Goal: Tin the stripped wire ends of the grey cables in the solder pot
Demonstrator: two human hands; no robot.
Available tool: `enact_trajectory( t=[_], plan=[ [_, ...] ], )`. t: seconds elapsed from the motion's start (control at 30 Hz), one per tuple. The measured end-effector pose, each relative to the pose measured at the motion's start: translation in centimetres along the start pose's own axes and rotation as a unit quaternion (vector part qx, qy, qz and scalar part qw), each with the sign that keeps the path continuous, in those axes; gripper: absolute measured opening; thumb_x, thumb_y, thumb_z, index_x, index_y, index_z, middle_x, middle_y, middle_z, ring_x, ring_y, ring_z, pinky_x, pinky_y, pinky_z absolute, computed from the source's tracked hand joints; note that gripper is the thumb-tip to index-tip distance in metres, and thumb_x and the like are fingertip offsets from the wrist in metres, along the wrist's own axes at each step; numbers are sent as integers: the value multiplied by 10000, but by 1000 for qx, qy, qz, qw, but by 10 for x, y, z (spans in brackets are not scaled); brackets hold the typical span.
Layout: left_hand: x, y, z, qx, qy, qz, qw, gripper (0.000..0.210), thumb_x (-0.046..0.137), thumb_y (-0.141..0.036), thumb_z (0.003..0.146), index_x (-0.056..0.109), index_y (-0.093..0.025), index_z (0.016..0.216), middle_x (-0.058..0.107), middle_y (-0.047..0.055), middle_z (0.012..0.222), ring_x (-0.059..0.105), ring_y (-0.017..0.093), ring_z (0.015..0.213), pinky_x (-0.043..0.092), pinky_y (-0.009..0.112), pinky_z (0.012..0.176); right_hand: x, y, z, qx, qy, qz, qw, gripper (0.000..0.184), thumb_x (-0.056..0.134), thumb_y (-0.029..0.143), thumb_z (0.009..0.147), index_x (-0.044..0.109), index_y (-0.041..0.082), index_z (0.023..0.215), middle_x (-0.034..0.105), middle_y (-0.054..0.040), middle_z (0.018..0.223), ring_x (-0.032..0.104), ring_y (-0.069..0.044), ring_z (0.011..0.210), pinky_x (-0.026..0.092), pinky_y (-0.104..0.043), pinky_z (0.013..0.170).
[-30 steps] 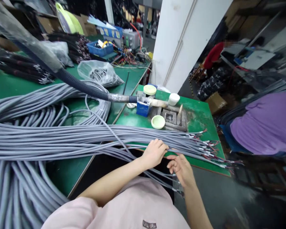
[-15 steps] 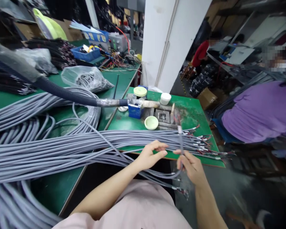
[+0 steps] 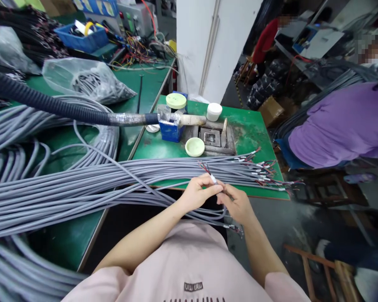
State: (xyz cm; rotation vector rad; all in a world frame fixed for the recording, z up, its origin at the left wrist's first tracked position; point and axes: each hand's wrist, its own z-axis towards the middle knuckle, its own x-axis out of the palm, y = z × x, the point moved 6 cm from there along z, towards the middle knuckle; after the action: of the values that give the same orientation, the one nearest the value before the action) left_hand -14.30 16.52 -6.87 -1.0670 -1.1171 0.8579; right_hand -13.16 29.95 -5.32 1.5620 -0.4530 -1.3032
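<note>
Both hands meet at the end of one grey cable [image 3: 213, 179], which has a white band and thin coloured wires fanning out of its tip. My left hand [image 3: 199, 191] pinches it near the white band, thumb and fingers together. Just below, my right hand [image 3: 236, 202] closes round the same cable, its fingertips partly hidden. Beyond the hands, a long bundle of grey cables [image 3: 164, 170] runs across the table, its stripped ends [image 3: 264, 172] lying at the right. A few more cable ends [image 3: 233, 227] hang over the table's near edge.
A solder pot [image 3: 211, 137] sits on the green table [image 3: 248, 126], beside a light green bowl [image 3: 195, 147], a white tub [image 3: 214, 111] and a blue box [image 3: 171, 131]. A black corrugated hose [image 3: 59, 105] crosses from the left. At right sits a person in purple [image 3: 334, 126].
The cable end has come down and left, away from the solder pot, between my hands. My left hand, loose before, now pinches it. The camera view has shifted.
</note>
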Motion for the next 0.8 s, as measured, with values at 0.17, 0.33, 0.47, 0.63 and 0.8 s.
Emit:
enact_trajectory(
  t=[0.17, 0.33, 0.47, 0.63, 0.8],
  plan=[
    [-11, 6, 0, -62, -84, -113, 988, 332, 814, -443, 647, 735, -153, 789, 683, 42, 810, 606, 128, 716, 500, 263, 725, 4, 0, -1, 14, 5, 47, 999, 208, 472, 319, 950, 637, 195, 925, 586, 31, 604, 513, -107, 530, 393, -233, 545],
    [-18, 0, -1, -49, -135, -129, 981, 328, 844, -402, 600, 683, -138, 708, 664, 18, 717, 558, 91, 634, 466, 213, 640, 9, -4, -3, 45, 33, 113, 992, 252, 484, 372, 950, 642, 180, 912, 572, 32, 570, 471, -94, 476, 362, -223, 490],
    [-25, -11, -5, 24, -196, -128, 972, 276, 831, -332, 636, 634, -150, 701, 598, -27, 636, 494, 57, 564, 425, 176, 580, 12, -8, -3, 62, 44, 165, 983, 253, 505, 380, 948, 646, 175, 902, 569, 32, 560, 455, -85, 463, 346, -215, 475],
    [-32, -22, -9, 75, -247, -103, 961, 238, 822, -315, 648, 680, -153, 748, 626, -12, 662, 490, 57, 555, 417, 177, 548, 15, -10, -1, 67, 46, 178, 981, 244, 518, 380, 942, 643, 177, 892, 564, 36, 547, 449, -82, 455, 339, -210, 467],
    [-34, -20, -5, 53, -262, -124, 956, 260, 834, -332, 625, 700, -151, 753, 626, -7, 648, 482, 52, 527, 400, 175, 510, 18, -9, 0, 61, 40, 167, 983, 221, 512, 363, 947, 635, 184, 901, 560, 42, 555, 445, -75, 465, 332, -200, 468]
  ],
)
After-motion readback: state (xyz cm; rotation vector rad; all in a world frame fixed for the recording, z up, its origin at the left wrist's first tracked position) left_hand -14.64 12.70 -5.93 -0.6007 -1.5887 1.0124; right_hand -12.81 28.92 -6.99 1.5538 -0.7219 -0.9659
